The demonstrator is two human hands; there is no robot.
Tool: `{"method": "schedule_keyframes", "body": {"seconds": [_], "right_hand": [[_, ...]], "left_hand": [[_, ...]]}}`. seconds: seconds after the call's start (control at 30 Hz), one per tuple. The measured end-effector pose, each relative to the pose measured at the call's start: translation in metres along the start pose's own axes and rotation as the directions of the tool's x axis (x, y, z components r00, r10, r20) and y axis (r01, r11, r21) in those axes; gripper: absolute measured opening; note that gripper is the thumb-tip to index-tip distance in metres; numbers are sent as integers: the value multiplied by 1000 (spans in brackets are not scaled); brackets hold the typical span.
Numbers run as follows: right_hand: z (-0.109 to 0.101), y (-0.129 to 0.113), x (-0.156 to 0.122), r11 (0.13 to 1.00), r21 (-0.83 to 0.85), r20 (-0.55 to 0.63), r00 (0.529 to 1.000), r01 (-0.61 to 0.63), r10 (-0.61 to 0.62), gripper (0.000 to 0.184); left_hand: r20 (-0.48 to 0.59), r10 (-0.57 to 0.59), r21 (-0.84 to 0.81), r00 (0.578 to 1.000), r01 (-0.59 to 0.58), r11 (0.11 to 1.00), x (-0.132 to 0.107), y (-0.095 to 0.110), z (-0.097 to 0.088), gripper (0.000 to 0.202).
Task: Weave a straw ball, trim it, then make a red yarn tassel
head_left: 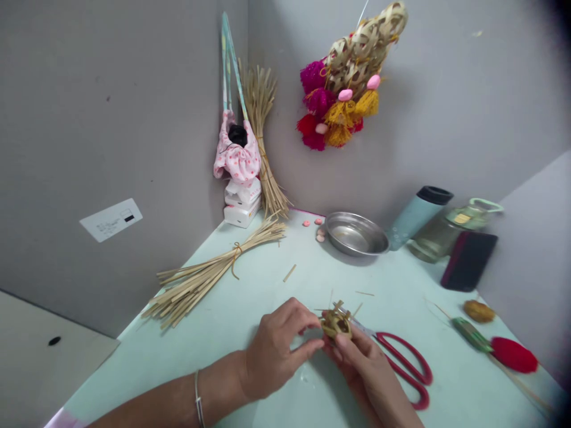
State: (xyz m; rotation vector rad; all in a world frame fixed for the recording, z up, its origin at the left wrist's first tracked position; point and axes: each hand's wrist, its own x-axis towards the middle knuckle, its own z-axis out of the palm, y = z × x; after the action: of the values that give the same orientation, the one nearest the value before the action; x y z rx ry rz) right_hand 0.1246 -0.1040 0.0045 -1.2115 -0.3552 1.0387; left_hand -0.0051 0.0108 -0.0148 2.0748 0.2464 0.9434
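A small woven ball of pale bamboo strips (336, 323), with loose strip ends sticking up, is held between both hands just above the mint-green table (250, 297). My left hand (273, 351) pinches its left side with thumb and forefinger; a thin bangle circles that wrist. My right hand (364, 370) cups it from below and the right, thumb pressed on its front. Red-handled scissors (404, 362) lie on the table right beside my right hand.
A tied bundle of bamboo strips (209, 274) lies at the left. A steel bowl (355, 233), a teal flask (417, 215), a glass jar (446, 233) and a dark phone (468, 260) stand at the back right. Woven balls with tassels (350, 83) hang on the wall. Red and yellow tassels (508, 352) lie right.
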Motion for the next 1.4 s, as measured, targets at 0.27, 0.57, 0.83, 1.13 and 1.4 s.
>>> {"method": "schedule_keyframes", "body": {"seconds": [0.27,0.57,0.83,1.13,1.4], "right_hand": [[-1,8,0,971,-225,50,996,81,-72,35],[7,0,-4,977,-194,27,996,91,-88,43],[10,1,-6,985,-154,-86,992,80,-94,43],[10,2,-7,981,-173,-100,989,90,-108,44],[4,1,-2,999,-36,-1,1000,2,-2,45]], "left_hand": [[12,39,124,999,-40,991,1,0,0,8],[29,-54,95,998,51,994,5,-3,-6,14],[-11,-102,-66,995,101,993,5,1,-5,19],[-15,-28,-55,999,27,998,6,0,-5,17],[45,-175,-165,984,180,970,7,3,-5,15]]}}
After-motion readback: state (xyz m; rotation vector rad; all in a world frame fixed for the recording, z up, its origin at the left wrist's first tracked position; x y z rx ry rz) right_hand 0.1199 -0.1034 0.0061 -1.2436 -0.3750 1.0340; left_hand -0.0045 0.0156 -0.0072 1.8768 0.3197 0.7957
